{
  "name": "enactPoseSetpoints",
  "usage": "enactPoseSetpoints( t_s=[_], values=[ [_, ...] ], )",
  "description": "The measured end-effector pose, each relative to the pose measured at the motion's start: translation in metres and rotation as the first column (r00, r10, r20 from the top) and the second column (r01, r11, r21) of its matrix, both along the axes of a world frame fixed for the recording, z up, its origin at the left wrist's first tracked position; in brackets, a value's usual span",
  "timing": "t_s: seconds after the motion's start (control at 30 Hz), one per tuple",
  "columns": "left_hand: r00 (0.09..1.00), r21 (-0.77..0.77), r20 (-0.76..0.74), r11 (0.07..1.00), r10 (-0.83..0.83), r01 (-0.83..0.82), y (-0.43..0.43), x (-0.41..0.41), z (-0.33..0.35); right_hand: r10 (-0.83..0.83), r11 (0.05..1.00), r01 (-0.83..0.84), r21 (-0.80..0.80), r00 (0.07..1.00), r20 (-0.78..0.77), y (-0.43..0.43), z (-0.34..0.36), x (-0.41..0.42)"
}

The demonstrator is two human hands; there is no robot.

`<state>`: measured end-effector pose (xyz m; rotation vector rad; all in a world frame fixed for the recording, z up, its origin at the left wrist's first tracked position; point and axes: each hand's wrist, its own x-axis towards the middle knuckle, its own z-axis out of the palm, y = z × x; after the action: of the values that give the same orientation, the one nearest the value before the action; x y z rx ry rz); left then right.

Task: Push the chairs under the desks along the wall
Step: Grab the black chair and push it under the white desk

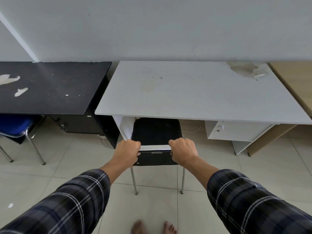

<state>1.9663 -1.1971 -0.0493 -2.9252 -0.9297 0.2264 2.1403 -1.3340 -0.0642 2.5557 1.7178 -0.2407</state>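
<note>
A black chair (156, 130) with chrome legs stands in front of the white desk (194, 92), its seat partly beneath the desk's front edge. My left hand (127, 150) grips the left end of the chair's top back rail. My right hand (183, 150) grips the right end of the same rail. The chair's rear legs rest on the tiled floor near me. A blue chair (16, 127) sits partly under the black desk (50, 86) at the left.
The desks stand side by side against a white wall. A wooden desk (297, 81) adjoins at the right. The white desk has a drawer unit (236, 130) under its right side. A cable lies on the floor behind the chair. My bare feet (152, 228) are on the tiles.
</note>
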Motion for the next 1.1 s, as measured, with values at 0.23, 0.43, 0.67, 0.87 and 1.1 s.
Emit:
enactPoseSetpoints(
  t_s=[0.23,0.43,0.67,0.87,1.1],
  values=[
    [0.999,0.002,-0.028,1.000,-0.029,0.029,0.057,0.027,-0.001,-0.048,0.999,0.048,-0.021,0.999,0.007,0.050,-0.005,0.020],
    [0.998,-0.026,0.024,0.997,-0.065,0.066,0.115,0.049,0.000,-0.100,0.995,0.100,-0.024,0.995,-0.004,0.100,0.000,0.038],
    [0.993,-0.047,0.040,0.993,-0.108,0.110,0.169,0.069,-0.007,-0.130,0.991,0.130,-0.020,0.991,-0.025,0.144,-0.005,0.052],
    [0.988,-0.046,0.060,0.989,-0.141,0.144,0.199,0.086,-0.019,-0.116,0.993,0.116,-0.022,0.993,0.006,0.170,-0.008,0.070],
    [0.982,-0.018,0.047,0.983,-0.181,0.182,0.204,0.087,-0.025,-0.092,0.996,0.092,-0.016,0.996,0.002,0.173,-0.007,0.076]
  ],
)
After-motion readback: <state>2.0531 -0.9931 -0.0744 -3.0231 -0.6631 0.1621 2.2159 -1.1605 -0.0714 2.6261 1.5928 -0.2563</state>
